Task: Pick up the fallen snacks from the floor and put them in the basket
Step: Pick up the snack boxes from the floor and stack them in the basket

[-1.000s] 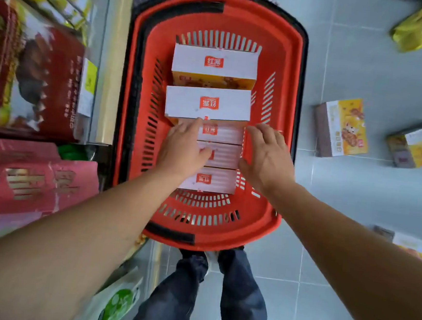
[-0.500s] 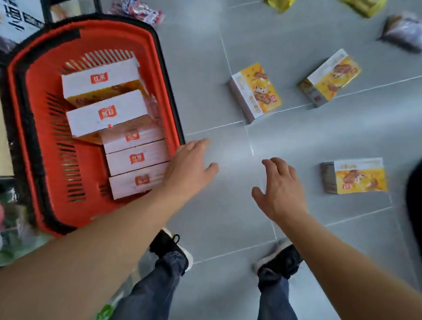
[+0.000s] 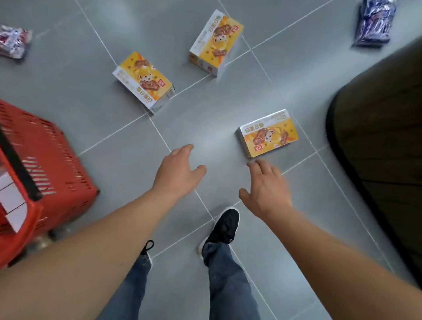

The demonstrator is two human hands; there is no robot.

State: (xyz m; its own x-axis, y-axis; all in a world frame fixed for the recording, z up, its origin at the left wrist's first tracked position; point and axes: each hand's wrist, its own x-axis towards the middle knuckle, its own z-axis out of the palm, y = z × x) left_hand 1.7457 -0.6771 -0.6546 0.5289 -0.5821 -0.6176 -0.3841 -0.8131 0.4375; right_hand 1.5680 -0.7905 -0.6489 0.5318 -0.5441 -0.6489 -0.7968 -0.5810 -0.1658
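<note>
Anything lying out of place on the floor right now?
Yes. Three yellow boxes lie scattered on the tiles: one near the right hand at, others at and. Wrapped packets lie at far left and upper right.

"日嚐日香" along the white edge of the nearest yellow snack box (image 3: 268, 134).

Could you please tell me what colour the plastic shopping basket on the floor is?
The slatted plastic shopping basket is red with a black rim, seen in the head view.
</note>
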